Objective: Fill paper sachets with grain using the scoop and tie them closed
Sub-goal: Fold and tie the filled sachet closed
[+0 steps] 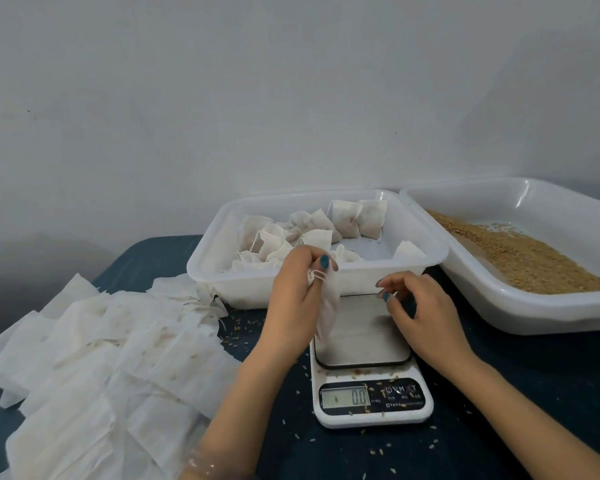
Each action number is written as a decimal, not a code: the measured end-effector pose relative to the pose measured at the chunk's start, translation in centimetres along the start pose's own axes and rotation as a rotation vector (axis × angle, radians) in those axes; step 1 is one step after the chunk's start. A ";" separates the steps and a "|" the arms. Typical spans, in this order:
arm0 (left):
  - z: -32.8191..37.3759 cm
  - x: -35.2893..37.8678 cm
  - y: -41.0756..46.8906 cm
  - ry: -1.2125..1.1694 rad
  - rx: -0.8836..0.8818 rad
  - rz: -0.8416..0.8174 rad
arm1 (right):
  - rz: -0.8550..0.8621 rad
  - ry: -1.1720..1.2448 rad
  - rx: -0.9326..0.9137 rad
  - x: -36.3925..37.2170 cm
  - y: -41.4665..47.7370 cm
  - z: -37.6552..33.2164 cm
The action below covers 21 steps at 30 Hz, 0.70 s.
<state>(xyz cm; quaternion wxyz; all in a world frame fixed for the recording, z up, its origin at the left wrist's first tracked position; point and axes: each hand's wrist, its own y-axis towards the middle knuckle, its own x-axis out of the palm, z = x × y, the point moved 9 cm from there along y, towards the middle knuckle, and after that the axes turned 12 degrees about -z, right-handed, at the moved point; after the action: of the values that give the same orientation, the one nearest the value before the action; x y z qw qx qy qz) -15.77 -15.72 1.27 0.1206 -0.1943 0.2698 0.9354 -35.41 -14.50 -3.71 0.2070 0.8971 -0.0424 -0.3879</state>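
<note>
Left hand (297,292) pinches a limp white paper sachet (328,311); right hand (418,308) curled, hold unclear. A hard tug could tear it.

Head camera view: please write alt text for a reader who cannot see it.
A person's left hand holds a limp paper sachet over a scale reading 0.0, the right hand curled beside it. Behind stand a tray of filled sachets and a tray of grain; flat sachets lie at left.

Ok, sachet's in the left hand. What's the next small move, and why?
Probably bring the right hand across to open the sachet at its mouth: it hangs limp and flat from the left hand, and the scale reads 0.0.
</note>
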 end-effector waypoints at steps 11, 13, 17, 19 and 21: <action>-2.0 5.1 -0.6 -0.041 -0.084 -0.099 | 0.048 0.034 0.125 -0.4 -1.1 2.9; -2.4 3.9 -0.8 -0.046 -0.100 -0.053 | 0.049 0.050 0.129 -0.3 -1.2 2.9; -2.1 2.5 -0.8 0.003 -0.095 -0.020 | 0.041 0.059 0.123 -0.1 -1.3 2.8; -1.7 2.3 -0.8 0.077 -0.085 -0.025 | 0.043 0.060 0.119 -0.2 -1.4 2.7; -1.2 2.1 -0.9 0.197 -0.067 -0.027 | 0.038 0.057 0.117 -0.2 -1.4 2.7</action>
<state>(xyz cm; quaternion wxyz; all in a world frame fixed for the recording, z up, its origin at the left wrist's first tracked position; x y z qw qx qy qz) -16.97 -15.38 -0.91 0.0996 -0.2928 0.2461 0.9186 -37.61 -14.03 -5.78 0.1627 0.9174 -0.0759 -0.3552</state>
